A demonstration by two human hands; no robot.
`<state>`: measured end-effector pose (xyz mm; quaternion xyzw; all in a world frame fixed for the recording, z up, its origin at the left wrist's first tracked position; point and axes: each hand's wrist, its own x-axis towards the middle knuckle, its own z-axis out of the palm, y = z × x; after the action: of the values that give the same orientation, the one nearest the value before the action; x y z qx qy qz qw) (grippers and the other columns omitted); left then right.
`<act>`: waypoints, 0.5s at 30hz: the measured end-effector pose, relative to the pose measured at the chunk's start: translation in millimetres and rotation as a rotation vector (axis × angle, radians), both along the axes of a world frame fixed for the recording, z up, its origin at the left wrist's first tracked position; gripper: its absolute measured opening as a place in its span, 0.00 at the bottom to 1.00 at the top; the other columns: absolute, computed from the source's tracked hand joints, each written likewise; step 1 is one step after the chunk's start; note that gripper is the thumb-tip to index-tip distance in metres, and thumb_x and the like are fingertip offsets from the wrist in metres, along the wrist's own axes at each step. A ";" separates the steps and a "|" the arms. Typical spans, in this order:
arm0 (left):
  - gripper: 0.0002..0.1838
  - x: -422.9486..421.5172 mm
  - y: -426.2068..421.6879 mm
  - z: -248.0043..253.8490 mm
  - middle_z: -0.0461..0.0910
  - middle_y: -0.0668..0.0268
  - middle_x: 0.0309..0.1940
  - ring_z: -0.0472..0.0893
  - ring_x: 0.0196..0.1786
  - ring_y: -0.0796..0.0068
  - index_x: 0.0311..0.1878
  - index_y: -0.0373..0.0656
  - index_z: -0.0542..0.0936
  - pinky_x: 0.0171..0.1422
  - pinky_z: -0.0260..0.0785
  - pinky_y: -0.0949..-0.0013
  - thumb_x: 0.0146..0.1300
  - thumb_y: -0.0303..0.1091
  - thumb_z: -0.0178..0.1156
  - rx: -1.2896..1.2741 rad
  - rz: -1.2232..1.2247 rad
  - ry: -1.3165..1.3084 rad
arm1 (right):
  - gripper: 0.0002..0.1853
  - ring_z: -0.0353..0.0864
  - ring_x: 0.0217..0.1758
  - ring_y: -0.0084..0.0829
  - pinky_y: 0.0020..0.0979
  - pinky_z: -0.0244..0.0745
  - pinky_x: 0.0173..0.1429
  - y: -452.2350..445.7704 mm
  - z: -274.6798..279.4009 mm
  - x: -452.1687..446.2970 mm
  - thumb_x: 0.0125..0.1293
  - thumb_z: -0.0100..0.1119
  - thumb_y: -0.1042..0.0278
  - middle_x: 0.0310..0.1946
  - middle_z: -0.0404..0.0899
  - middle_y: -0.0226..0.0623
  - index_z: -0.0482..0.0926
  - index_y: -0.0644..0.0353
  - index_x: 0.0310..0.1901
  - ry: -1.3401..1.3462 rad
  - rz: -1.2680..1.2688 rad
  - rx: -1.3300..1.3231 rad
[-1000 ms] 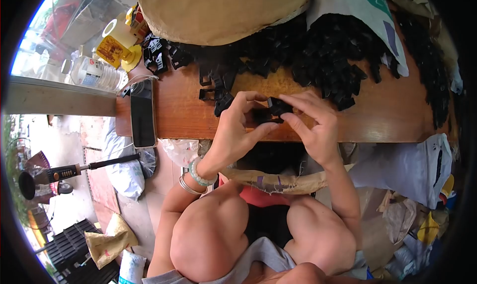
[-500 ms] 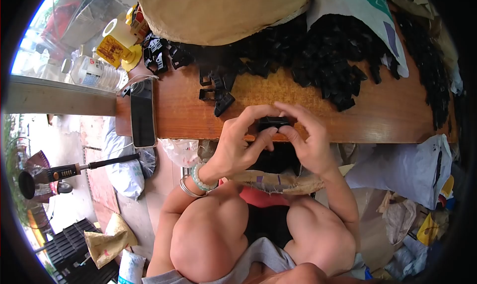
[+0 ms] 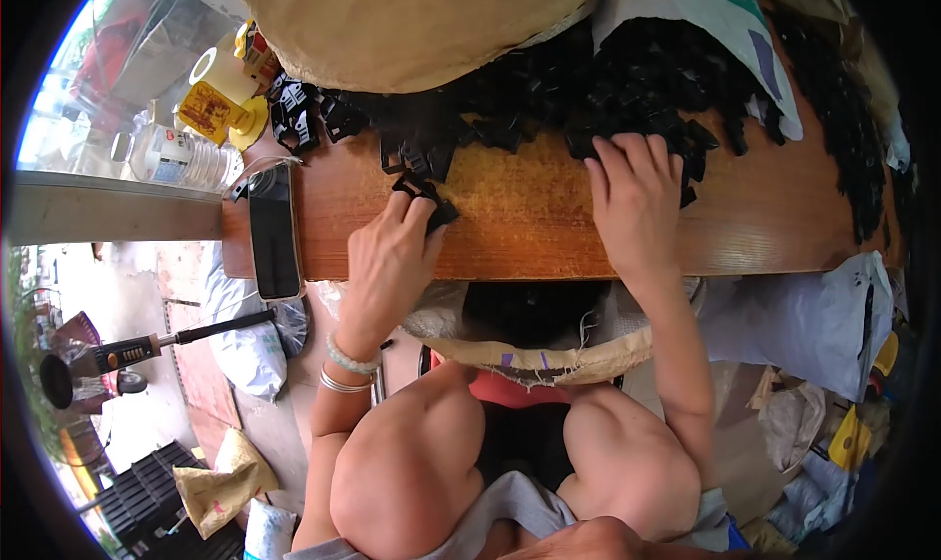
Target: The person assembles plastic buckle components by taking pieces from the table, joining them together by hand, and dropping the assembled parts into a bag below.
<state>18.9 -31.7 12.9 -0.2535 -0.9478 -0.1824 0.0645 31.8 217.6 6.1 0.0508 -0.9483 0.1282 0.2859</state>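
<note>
On the wooden table [image 3: 529,237], my left hand [image 3: 392,256] has its fingers closed around a small black plastic part [image 3: 441,210], beside a few similar parts at the left of the table. My right hand [image 3: 635,193] reaches to the near edge of a large heap of black parts [image 3: 647,80]. Its fingertips touch the heap, and what they hold, if anything, is hidden. Below the table edge, an open sack [image 3: 559,361] with black contents lies between the table and my knees.
A phone [image 3: 274,237] lies at the table's left end, near a plastic bottle [image 3: 176,156] and a yellow dispenser [image 3: 221,114]. A large tan sack [image 3: 421,21] overhangs the heap. White sacks [image 3: 794,315] stand below at right.
My hands have moved apart from the black part they held together. My left hand went left to the loose parts, my right hand up to the heap. The sack below now shows more of its opening.
</note>
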 end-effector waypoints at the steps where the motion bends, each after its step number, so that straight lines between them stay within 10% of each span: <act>1: 0.11 0.5 6.0 -0.3 0.75 0.60 0.30 0.78 0.29 0.56 0.42 0.38 0.77 0.32 0.70 0.62 0.57 0.28 0.65 0.029 0.008 0.011 | 0.09 0.72 0.44 0.35 0.36 0.62 0.47 -2.9 -3.0 -2.0 0.57 0.63 0.75 0.39 0.76 0.33 0.82 0.63 0.41 -0.011 -0.039 0.093; 8: 0.10 1.0 25.0 -10.9 0.79 0.61 0.32 0.77 0.23 0.71 0.43 0.36 0.76 0.27 0.67 0.72 0.57 0.19 0.58 0.533 -0.124 -0.147 | 0.13 0.71 0.47 0.36 0.38 0.61 0.48 -12.6 -28.6 6.4 0.52 0.58 0.76 0.42 0.75 0.36 0.76 0.61 0.42 -0.015 0.073 0.048; 11: 0.11 5.1 29.0 1.4 0.79 0.64 0.33 0.79 0.24 0.80 0.46 0.36 0.75 0.24 0.65 0.81 0.60 0.18 0.53 0.885 0.109 -0.795 | 0.16 0.71 0.48 0.38 0.38 0.63 0.47 -12.0 -25.8 7.3 0.52 0.58 0.78 0.43 0.75 0.37 0.75 0.61 0.44 -0.049 0.091 0.023; 15: 0.13 -2.1 26.2 6.1 0.79 0.62 0.34 0.81 0.25 0.79 0.48 0.37 0.74 0.23 0.67 0.80 0.61 0.18 0.52 0.948 0.170 -0.998 | 0.15 0.70 0.53 0.40 0.40 0.66 0.50 -10.2 -23.5 3.8 0.51 0.58 0.80 0.46 0.76 0.37 0.76 0.61 0.43 -0.045 0.136 0.044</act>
<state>16.8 -5.5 19.0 -0.0085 -0.6988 -0.6660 -0.2610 35.6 207.4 -17.4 0.1184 -0.9514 0.1273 0.2541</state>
